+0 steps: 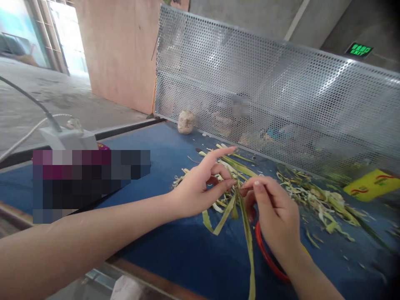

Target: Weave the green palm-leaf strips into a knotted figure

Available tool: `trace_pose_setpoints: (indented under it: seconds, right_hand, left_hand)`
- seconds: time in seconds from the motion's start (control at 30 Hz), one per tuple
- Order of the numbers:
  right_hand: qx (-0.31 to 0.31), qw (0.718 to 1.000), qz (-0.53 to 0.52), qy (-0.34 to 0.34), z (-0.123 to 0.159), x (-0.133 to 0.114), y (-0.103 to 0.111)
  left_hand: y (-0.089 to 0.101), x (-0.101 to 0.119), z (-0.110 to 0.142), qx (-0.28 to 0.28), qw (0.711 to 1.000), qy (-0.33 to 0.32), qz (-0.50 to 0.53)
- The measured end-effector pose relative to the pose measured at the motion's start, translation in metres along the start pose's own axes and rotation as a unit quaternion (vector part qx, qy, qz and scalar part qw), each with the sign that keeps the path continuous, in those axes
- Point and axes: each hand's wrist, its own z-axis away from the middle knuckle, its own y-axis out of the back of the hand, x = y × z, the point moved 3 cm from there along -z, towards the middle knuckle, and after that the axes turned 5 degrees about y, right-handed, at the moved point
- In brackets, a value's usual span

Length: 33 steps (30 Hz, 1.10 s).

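Between my two hands, above the blue tabletop, hangs a bunch of long flat green leaf strips (248, 233). My left hand (203, 183) pinches the strips near their gathered point with thumb and bent fingers, its index finger stretched out over them. From the other side my right hand (276, 208) closes thumb and fingertips on the same spot. One strip dangles past the table's front edge, and another bends back in a loop. Partly hidden behind my right hand is a red ring-shaped rim (265, 250) on the table. Loose pale shreds lie just behind my left hand.
A heap of green and pale strips (321, 200) lies right of my hands, near a yellow packet (371, 185). A perforated metal panel (265, 79) borders the blue table (134, 137) at the back, beside a pale lump (186, 122). A white plug adapter (70, 137) with cables stands left.
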Motion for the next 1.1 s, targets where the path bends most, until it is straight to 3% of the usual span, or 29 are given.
trace_pose_setpoints:
  seconds: [0.1, 0.27, 0.5, 0.73, 0.8, 0.87, 0.93, 1.0, 1.07, 1.1]
  right_hand:
    - [0.012, 0.998, 0.024, 0.051, -0.003, -0.001, 0.007]
    - [-0.102, 0.979, 0.081, 0.155, -0.013, -0.001, 0.012]
    - [-0.191, 0.960, 0.109, 0.176, -0.020, 0.011, 0.016]
    - [-0.236, 0.935, 0.176, 0.199, -0.015, 0.007, 0.013]
    - [-0.222, 0.936, 0.198, 0.189, -0.017, 0.007, 0.014]
    - [-0.186, 0.941, 0.226, 0.168, -0.020, 0.009, 0.017]
    - [-0.143, 0.945, 0.252, 0.149, -0.023, 0.012, 0.021]
    - [-0.102, 0.949, 0.267, 0.136, -0.024, 0.012, 0.023]
    - [-0.062, 0.954, 0.268, 0.118, -0.022, 0.010, 0.023]
    - [-0.045, 0.958, 0.263, 0.106, -0.021, 0.008, 0.022]
  left_hand:
    - [-0.002, 0.001, 0.000, -0.009, 1.000, -0.006, 0.017]
    - [-0.003, -0.001, -0.001, -0.012, 1.000, 0.012, 0.026]
    - [-0.001, -0.006, -0.004, -0.036, 0.996, 0.060, 0.052]
    - [0.003, -0.012, -0.007, -0.050, 0.995, 0.084, -0.031]
    - [0.010, -0.009, -0.010, -0.001, 0.995, 0.077, -0.062]
    - [0.023, -0.004, -0.014, 0.099, 0.989, 0.054, -0.095]
    - [0.037, 0.003, -0.017, 0.207, 0.972, 0.009, -0.111]
    - [0.047, 0.012, -0.017, 0.279, 0.951, -0.058, -0.115]
    - [0.048, 0.019, -0.014, 0.297, 0.935, -0.131, -0.144]
    - [0.045, 0.022, -0.013, 0.277, 0.931, -0.162, -0.171]
